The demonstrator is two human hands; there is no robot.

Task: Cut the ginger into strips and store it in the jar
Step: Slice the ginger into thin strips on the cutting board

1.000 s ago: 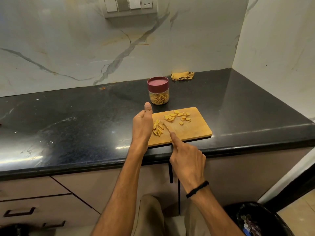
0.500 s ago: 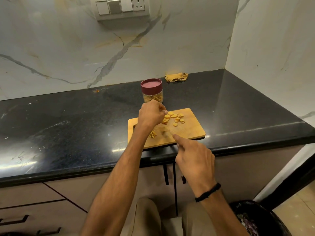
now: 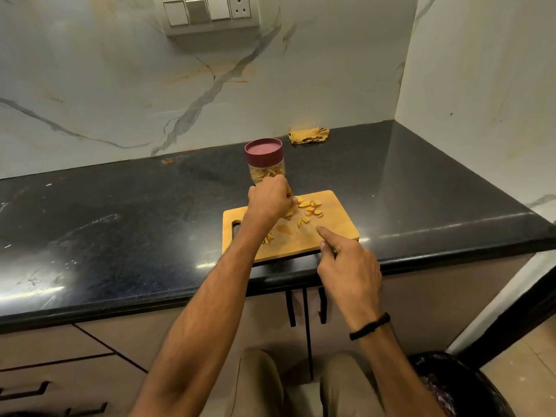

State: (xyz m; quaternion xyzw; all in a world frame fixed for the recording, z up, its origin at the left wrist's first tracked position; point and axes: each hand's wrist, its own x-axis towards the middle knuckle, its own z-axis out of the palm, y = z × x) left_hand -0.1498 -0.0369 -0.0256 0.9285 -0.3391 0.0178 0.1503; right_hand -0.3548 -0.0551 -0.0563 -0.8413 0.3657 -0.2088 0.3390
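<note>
Ginger strips [image 3: 267, 238] lay on the left part of the wooden cutting board [image 3: 331, 219], partly under the left forearm. The left hand [image 3: 270, 200] was curled knuckles-up over the near edge of the ginger slices [image 3: 310, 207]. Whether its grip held a slice could not be told. The jar [image 3: 266, 171], with lid [image 3: 264, 149] fitted and strips inside, stood on the bench [image 3: 120, 236] directly behind that hand. The right hand [image 3: 350, 269] had its grip closed on a largely hidden knife [image 3: 333, 250], index finger extended forward.

Probable hazards:
- The forearm could sweep cut strips off the board.
- The left fingertips sat close to the cutting line.
- The board lay near the bench's front edge and could shift under pressure.
</note>
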